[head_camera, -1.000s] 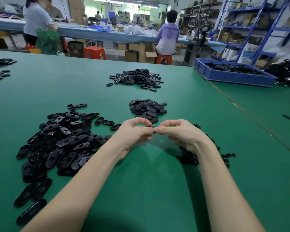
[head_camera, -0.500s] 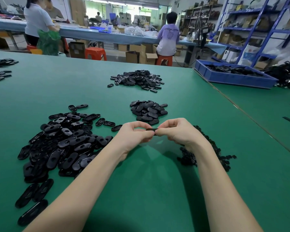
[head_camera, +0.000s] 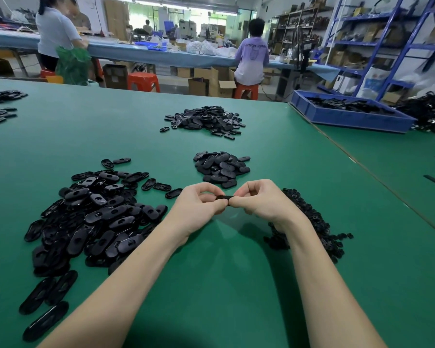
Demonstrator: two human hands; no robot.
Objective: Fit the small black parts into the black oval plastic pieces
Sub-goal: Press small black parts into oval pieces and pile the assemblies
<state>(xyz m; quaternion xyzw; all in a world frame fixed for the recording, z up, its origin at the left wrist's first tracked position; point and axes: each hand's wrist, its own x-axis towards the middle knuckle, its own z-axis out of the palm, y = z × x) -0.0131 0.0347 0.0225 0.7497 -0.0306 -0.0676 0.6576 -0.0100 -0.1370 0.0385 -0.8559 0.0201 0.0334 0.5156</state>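
At far left, two small scatters of black parts (head_camera: 0, 104) lie at the table's edge; nearer, the big loose heap of black oval plastic pieces (head_camera: 93, 217) spreads over the green table mat (head_camera: 211, 297), too many and too overlapped to count, with three long ovals lying apart at its near edge; the left hand (head_camera: 199, 205) is just to the right of this heap and is the nearer hand to it.

Between the hands, one black oval plastic piece (head_camera: 224, 197) is held above the mat, seen edge-on, its long axis running left to right from hand to hand; the left hand pinches its left end with curled thumb and fingers; the right hand (head_camera: 261, 202) pinches its right end the same way; whether a small part is already seated in it cannot be told, as the fingers cover it; my guess is that the insert is being pressed home.

Beyond the hands lie two further piles, a compact pile of ovals (head_camera: 222, 168) close by and a wider pile (head_camera: 204, 120) farther off; to the right, partly hidden by the right wrist, runs the one heap of small black parts (head_camera: 309, 222), uncountable, nearest the right hand; a blue plastic tray (head_camera: 349, 119) holding black pieces sits at far right.
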